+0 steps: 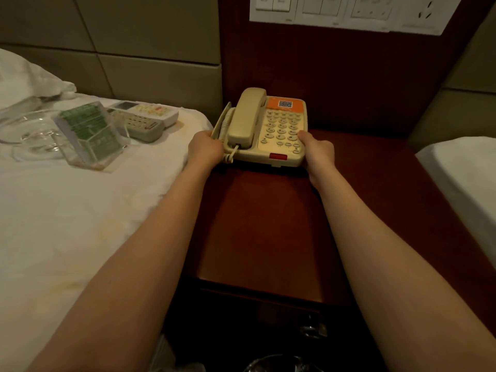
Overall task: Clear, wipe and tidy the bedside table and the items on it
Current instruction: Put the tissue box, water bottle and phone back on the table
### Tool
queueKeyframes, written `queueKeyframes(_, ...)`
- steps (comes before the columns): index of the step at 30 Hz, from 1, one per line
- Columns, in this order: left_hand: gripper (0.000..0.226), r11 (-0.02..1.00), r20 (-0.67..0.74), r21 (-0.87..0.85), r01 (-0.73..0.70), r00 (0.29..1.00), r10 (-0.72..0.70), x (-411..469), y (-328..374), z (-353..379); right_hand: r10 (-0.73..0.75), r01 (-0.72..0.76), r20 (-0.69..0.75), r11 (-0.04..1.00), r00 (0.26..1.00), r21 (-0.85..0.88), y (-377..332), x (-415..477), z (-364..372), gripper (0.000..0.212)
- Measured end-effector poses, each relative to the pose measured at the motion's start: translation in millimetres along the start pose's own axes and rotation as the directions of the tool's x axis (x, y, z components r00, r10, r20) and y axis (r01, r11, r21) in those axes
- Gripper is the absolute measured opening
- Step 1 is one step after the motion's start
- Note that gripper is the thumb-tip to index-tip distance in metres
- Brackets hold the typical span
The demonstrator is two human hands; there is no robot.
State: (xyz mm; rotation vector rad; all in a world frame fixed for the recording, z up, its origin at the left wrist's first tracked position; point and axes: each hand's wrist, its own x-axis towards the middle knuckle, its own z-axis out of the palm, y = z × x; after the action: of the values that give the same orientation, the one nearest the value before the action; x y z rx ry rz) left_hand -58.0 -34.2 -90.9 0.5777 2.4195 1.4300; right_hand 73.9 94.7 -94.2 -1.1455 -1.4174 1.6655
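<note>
Currently both hands are on the telephone [271, 130]. It sits toward the back of the bedside table [263, 224], a little left of centre and near the dark wood wall behind.

Left hand [205, 149]: grips the phone's left edge, beside the handset [245, 116]. The fingers curl round the side and go out of my sight underneath. The coiled cord [229, 157] hangs just beside this hand.

Right hand [319, 153]: clamped on the phone's right edge, thumb pressed on top next to the keypad, the other fingers wrapped under the casing.

From my feed I cannot tell whether the base rests on the wood or is raised off it.

Phone details: cream casing, handset lying in its cradle, an orange label [285, 104] at the far end, a red button [278, 156] at the near edge.

On the bed [67, 210] left of the table:
- two remote controls [145, 122] side by side and touching, close to the mattress edge nearest the phone
- a clear card holder [91, 130] filled with green-printed cards, tilted, just left of the remotes
- a glass dish [29, 132] further left, partly behind the holder
- a white pillow [24, 76] at the far left

A second bed [461, 167] shows at the right of the table. A white switch panel [346, 12] is mounted on the wall above the phone.
</note>
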Motion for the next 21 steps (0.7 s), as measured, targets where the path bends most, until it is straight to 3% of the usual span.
queueKeyframes(4,0.040,0.997,-0.025,0.067,-0.032,0.999,0.033,-1.6,0.4,0.0,-0.168,0.151,-0.101,0.976,0.981,-0.160,5.8,-3.4,3.9,0.031)
queueKeyframes(15,0.033,0.977,-0.137,0.214,-0.021,0.989,0.051,-1.7,-1.8,4.1,-0.263,0.222,-0.220,0.955,0.939,-0.195,9.6,-2.8,12.9,0.029)
queueKeyframes(21,0.029,0.951,-0.172,0.307,-0.020,0.982,0.077,1.1,-6.5,1.8,-0.298,0.244,-0.203,0.936,0.933,-0.253,9.7,-5.5,15.1,0.027)
